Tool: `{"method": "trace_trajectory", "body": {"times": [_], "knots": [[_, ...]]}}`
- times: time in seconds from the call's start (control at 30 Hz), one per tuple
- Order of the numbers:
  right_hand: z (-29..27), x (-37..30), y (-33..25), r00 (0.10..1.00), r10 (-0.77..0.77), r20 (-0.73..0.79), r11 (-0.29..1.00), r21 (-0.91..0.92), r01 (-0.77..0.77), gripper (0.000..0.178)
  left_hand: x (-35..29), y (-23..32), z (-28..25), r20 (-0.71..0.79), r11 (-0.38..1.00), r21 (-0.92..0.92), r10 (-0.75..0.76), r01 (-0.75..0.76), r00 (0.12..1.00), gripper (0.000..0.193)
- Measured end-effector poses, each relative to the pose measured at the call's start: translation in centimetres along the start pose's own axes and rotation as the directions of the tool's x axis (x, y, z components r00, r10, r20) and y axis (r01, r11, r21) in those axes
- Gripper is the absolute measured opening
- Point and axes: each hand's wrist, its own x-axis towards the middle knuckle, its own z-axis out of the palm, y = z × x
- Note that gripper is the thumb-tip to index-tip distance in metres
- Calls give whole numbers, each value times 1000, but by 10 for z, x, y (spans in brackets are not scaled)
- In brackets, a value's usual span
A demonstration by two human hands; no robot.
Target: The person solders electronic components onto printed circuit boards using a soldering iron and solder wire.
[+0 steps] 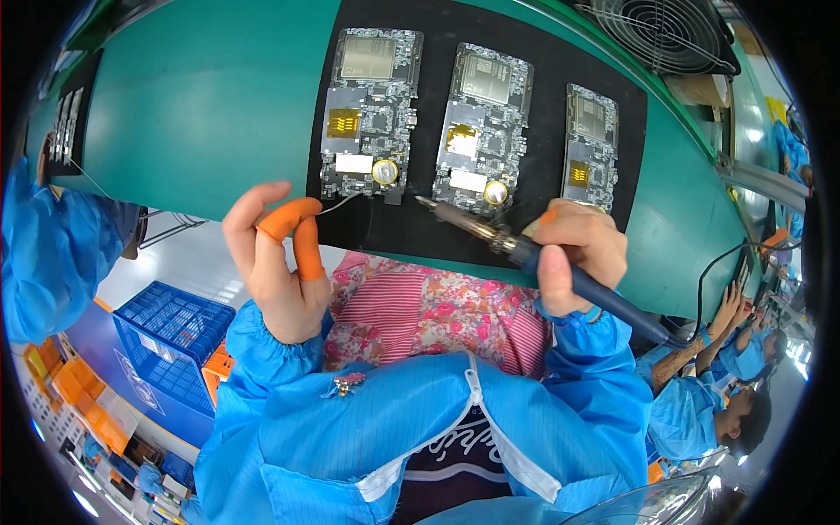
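Note:
In my right hand point(582, 249) is a soldering iron point(499, 236) with a dark blue handle, its tip pointing left, near the lower edges of two circuit boards. My left hand point(284, 254), with orange finger cots on two fingers, pinches a thin solder wire point(341, 204) that reaches toward the bottom of the left circuit board point(372, 109). The middle circuit board point(481, 122) lies just beyond the iron's tip. Past my right hand lies another circuit board point(591, 140), its lower end partly hidden by the hand. The left and middle boards each carry a round coin cell.
The boards lie on a black mat point(542, 52) over a green work surface point(210, 105). A fan point(661, 35) stands at the far right. The iron's black cord point(703, 297) runs off to the right. Co-workers in blue sit at both sides; a blue crate point(171, 332) is at lower left.

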Motion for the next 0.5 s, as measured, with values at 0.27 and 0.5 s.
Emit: {"method": "trace_trajectory", "body": {"times": [0.27, 0.5], "knots": [[-46, -37, -3, 941, 245, -234, 968, 9, -250, 18, -5, 22, 25, 24, 980, -110, 167, -164, 986, 31], [-50, -42, 6, 981, 47, -186, 996, -65, -61, 16, -6, 35, 50, 108, 926, -59, 378, -374, 919, 30]]}}
